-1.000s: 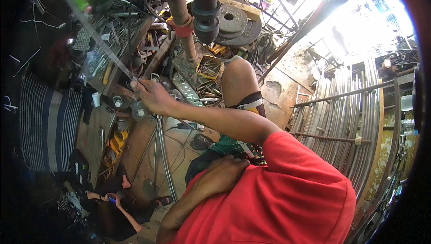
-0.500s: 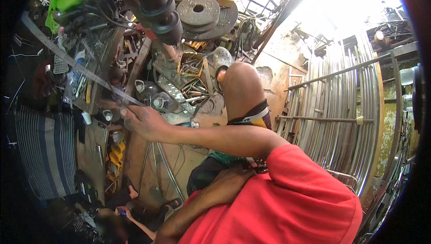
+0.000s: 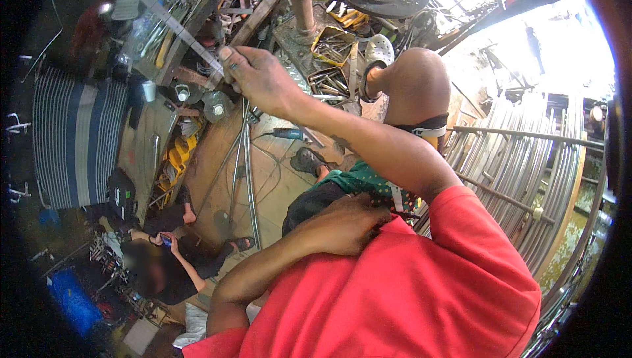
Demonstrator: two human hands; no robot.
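Observation:
My right hand [image 3: 260, 81] reaches out to the left, thumb and fingers closed on one end of a long, flat metal strip [image 3: 172, 25]. Cross marks run along this strip, which slants away to the upper left. The tips of the gripping fingers are partly hidden. Beneath the hand stand clear plastic bottles, one of them a rounded bottle [image 3: 217, 106] beside the wooden bench. My left hand [image 3: 359, 223] rests at my lap against the red shirt [image 3: 395, 285]; its fingers are tucked out of sight.
Metal rods fill a yellow container [image 3: 332, 47] by my foot. A blue power tool [image 3: 288, 134] lies on the floor near steel tubes [image 3: 249, 180]. Many metal tubes [image 3: 526, 193] are stacked at right. Another person [image 3: 174, 266] sits lower left, holding a phone.
The view has shifted, so surroundings sit higher and further right. My right hand, still gripping the strip, has moved up and right past the bottles. My left hand stays at my lap.

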